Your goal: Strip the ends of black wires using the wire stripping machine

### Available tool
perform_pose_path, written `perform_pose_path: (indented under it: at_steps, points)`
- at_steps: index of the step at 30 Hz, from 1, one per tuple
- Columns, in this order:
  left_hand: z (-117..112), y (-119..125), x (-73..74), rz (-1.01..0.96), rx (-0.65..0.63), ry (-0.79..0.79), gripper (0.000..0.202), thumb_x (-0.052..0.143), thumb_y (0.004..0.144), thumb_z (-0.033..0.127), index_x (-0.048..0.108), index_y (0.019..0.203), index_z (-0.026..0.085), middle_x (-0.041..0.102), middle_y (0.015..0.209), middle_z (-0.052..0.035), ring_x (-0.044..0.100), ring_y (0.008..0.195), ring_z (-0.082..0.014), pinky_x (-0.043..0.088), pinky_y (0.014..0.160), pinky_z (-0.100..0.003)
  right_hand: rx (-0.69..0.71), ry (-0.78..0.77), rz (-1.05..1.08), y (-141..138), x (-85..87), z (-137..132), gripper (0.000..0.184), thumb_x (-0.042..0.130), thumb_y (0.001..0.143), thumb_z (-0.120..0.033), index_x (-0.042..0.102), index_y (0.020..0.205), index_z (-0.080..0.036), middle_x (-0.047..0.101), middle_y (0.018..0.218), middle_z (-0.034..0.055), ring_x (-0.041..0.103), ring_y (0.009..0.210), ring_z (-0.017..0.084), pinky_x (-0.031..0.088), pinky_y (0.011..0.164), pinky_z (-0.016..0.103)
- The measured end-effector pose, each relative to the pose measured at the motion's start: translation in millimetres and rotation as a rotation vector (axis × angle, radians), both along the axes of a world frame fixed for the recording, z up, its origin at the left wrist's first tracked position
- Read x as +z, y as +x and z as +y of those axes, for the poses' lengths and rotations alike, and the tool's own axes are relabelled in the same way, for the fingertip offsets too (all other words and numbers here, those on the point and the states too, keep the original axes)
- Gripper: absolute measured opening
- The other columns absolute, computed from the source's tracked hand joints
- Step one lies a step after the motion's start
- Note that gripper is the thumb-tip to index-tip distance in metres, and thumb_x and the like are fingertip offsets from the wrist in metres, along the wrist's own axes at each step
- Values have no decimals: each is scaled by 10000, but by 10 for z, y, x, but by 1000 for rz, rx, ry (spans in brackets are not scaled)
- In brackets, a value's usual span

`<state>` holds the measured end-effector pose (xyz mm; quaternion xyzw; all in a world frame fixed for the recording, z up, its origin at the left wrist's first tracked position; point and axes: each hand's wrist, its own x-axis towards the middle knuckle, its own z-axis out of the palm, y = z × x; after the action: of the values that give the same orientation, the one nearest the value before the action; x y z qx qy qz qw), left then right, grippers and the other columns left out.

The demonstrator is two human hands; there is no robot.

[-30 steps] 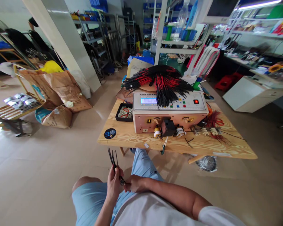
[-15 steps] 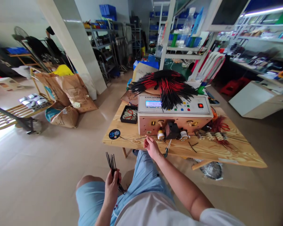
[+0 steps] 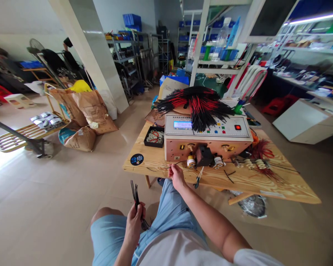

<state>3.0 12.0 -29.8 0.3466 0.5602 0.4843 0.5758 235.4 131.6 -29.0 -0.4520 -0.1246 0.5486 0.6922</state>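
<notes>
My left hand (image 3: 135, 221) is closed around a small bundle of black wires (image 3: 135, 192) that stick up above my knee. My right hand (image 3: 176, 174) reaches to the front edge of the wooden table (image 3: 283, 181) and pinches a thin black wire (image 3: 180, 163) coming out of the pink wire-cutting machine (image 3: 208, 138). A big heap of cut red and black wires (image 3: 197, 103) lies on top of the machine. Small spools and rollers (image 3: 191, 161) sit at the machine's front.
A black tray of wire pieces (image 3: 154, 136) and a round sticker (image 3: 137, 159) are on the table's left. Brown paper sacks (image 3: 86, 111) and a trolley (image 3: 24, 133) stand on the floor to the left. Shelving (image 3: 219, 48) rises behind; a white cabinet (image 3: 305, 120) is right.
My right hand left the bundle at my lap and went forward to the machine's outlet, where it now pinches a wire. My left hand stayed with its bundle.
</notes>
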Motion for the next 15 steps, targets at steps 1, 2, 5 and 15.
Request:
perform_pose_path:
  at_steps: [1, 2, 5, 15]
  points:
    - [3, 6, -5, 8, -2, 16, 496, 750, 744, 644, 665, 878, 174, 471, 552, 56, 402, 511, -83, 310, 474, -178, 28, -16, -35, -81, -22, -26, 532, 821, 638, -630, 689, 858, -164, 586, 606, -25, 452, 467, 89, 382, 409, 209]
    - [10, 13, -6, 17, 0, 30, 485, 741, 757, 641, 660, 869, 175, 462, 538, 60, 396, 504, -80, 307, 473, -176, 67, -28, -64, -165, -44, -59, 532, 803, 647, -647, 687, 847, -168, 590, 609, -20, 459, 469, 94, 383, 407, 213]
    - [55, 46, 26, 15, 13, 46, 465, 724, 779, 632, 637, 851, 181, 446, 514, 70, 388, 478, -76, 326, 472, -176, 224, -46, -144, -401, -114, -200, 541, 761, 672, -681, 686, 827, -169, 608, 635, -2, 485, 490, 107, 403, 425, 225]
    - [257, 205, 276, 86, 14, 57, 533, 687, 756, 697, 622, 884, 184, 519, 681, 37, 406, 531, -79, 311, 458, -187, 804, 119, -661, -737, -203, -1016, 396, 562, 907, -514, 669, 763, -161, 544, 587, -14, 475, 535, 120, 357, 508, 226]
